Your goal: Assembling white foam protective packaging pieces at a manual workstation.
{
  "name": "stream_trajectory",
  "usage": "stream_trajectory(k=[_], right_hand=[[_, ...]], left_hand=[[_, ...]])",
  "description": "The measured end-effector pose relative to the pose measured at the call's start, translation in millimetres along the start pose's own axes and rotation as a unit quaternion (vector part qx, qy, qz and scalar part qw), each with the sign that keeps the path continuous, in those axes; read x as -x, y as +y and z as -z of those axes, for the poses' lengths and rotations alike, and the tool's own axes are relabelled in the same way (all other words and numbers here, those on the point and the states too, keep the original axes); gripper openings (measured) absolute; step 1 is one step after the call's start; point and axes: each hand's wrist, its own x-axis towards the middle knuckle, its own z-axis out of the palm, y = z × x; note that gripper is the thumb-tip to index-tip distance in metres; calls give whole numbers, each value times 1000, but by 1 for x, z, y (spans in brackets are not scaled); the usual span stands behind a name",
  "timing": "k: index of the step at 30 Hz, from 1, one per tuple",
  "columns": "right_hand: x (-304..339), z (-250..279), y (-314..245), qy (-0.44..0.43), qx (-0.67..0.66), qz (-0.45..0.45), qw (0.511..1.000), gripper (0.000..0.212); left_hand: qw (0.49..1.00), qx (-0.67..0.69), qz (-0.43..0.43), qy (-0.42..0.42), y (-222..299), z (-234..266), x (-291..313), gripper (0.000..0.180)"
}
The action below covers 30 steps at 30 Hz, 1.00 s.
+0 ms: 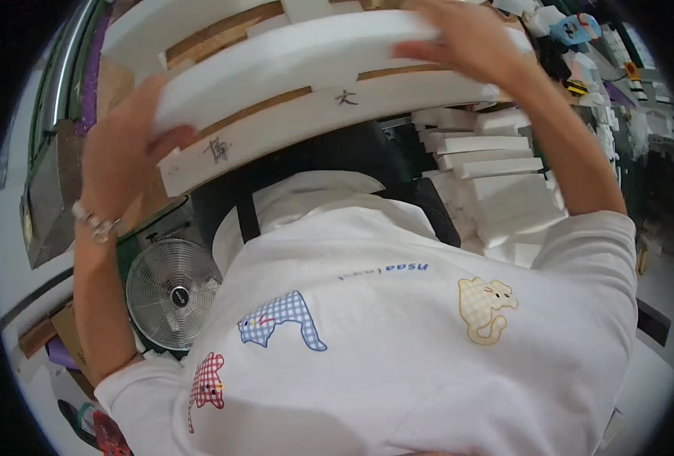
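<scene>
I hold a long white foam slab (291,57) up in front of me, above a stack of similar white slabs with brown cardboard layers between them. My left hand (128,144) grips the slab's left end, thumb on its near edge. My right hand (470,38) clasps the right end from above. A lower slab (314,114) carries black hand-drawn marks on its near edge. My white shirt with checked animal patches (398,334) fills the lower part of the view. A beaded bracelet (94,222) sits on my left wrist.
A round metal fan (174,292) stands on the floor at lower left. Stacked white foam blocks (496,175) pile up at right. A green-framed machine or table (48,152) runs along the left. Cluttered items lie at upper right.
</scene>
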Motion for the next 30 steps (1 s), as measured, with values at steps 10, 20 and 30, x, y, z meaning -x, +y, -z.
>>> stream_trajectory(k=[10,20,30], right_hand=[[45,-8,87,121,10,103,987,55],[-35,-6,-91,6,-60,88,994,51],[35,0,74,43,22,33,998,54]], left_hand=[[996,-35,11,87,-4,-5,22,45],[998,-45,-43,27,70,-8,-48,49],[998,12,61,4,2,12,18,50]])
